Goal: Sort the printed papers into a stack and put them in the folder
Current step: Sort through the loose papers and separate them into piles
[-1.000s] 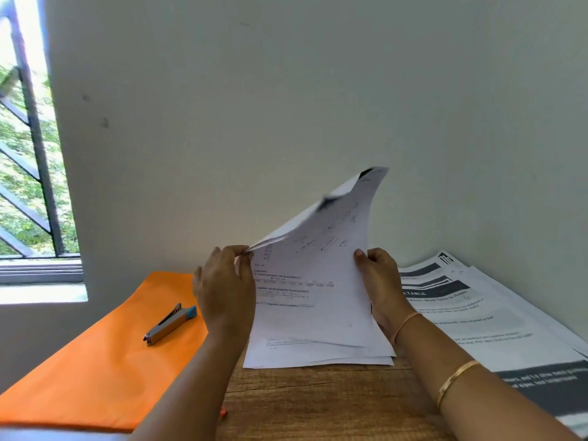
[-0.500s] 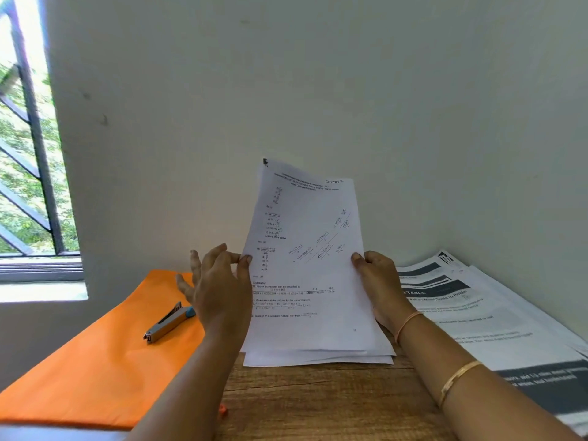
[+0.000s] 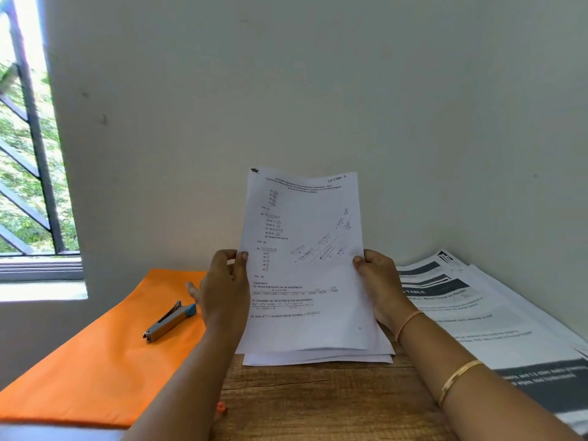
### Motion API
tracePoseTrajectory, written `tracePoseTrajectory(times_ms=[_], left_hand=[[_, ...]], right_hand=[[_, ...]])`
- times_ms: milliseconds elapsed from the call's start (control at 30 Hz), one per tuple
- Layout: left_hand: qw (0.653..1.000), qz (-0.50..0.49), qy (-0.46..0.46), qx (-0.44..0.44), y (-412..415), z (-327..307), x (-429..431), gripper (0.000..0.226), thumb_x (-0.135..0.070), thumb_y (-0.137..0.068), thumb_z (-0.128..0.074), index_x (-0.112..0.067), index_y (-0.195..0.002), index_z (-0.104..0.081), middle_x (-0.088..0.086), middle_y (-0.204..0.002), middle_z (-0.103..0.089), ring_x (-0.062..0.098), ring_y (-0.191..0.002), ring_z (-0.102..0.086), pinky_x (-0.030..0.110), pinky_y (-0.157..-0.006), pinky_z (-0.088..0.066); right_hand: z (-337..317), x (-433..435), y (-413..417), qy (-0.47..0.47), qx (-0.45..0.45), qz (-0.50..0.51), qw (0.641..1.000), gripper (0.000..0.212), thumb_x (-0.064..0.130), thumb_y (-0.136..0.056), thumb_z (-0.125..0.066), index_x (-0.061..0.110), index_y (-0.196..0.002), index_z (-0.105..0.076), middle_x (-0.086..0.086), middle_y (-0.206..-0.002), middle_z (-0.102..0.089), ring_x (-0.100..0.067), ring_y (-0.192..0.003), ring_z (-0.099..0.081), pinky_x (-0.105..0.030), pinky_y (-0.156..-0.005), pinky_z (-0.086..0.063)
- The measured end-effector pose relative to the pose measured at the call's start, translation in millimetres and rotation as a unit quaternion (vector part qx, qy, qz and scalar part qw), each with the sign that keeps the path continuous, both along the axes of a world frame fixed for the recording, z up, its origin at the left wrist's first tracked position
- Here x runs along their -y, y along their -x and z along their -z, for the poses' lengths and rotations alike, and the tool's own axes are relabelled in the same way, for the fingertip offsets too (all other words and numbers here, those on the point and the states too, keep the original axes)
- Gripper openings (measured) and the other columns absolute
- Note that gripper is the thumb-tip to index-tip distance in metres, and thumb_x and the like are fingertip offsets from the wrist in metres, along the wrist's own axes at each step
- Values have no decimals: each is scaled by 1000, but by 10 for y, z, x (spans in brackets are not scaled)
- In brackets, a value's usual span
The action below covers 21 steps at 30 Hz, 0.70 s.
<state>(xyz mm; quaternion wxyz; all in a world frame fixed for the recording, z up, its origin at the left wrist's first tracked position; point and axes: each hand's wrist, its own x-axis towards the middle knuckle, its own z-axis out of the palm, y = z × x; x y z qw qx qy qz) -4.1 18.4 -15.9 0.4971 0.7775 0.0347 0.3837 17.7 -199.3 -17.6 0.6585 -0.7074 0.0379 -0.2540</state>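
Left hand [image 3: 224, 291] has drawn its spread fingers in, pinching the printed papers [image 3: 305, 265] by the edge nearest the orange folder [image 3: 95, 361]; right hand [image 3: 380, 284] grips the far edge, the stack standing just beside that folder.

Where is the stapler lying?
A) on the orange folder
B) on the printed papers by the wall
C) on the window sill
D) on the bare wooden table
A: the stapler rests flat on the orange folder, well clear of the wood and the window.
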Motion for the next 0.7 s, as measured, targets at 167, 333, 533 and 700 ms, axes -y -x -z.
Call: tracePoseTrajectory(times_ms=[167,333,533,700], left_hand=[[1000,12,26,-4,-34,-2,-32,12,-31,-95,-52,-20,-99,-57,-9,-74,-60,15,-80,-53,56,-110,-18],[996,38,74,8,-73,2,-68,10,-33,-92,-56,-24,-89,-57,-20,-72,-55,13,-78,-57,58,-98,-38],[996,6,93,-2,-126,36,-132,12,-36,-94,-53,-24,-92,-55,-14,-73,-56,21,-78,-60,55,-92,-43],[996,-77,48,7,-96,6,-165,16,-32,-98,-45,-18,-100,-54,-4,-77,-56,21,-74,-50,54,-99,-37]], right_hand=[[-22,8,34,6,-7,-5,1000,28,4,-93,-46,11,-82,-71,-18,-100,-70,-21,-82,-59,-34,-83,-49],[21,49,-5,49,-22,25,998,24,6,-92,-45,-11,-97,-61,-32,-109,-59,-18,-74,-48,-31,-76,-45],[-30,159,42,114,-21,78,990,25,0,-92,-42,-8,-97,-64,-27,-108,-64,-30,-83,-59,-30,-74,-45],[-30,258,138,334,-38,163,928,19,-7,-85,-38,-11,-88,-56,-22,-84,-60,-37,-80,-57,-33,-59,-38]])
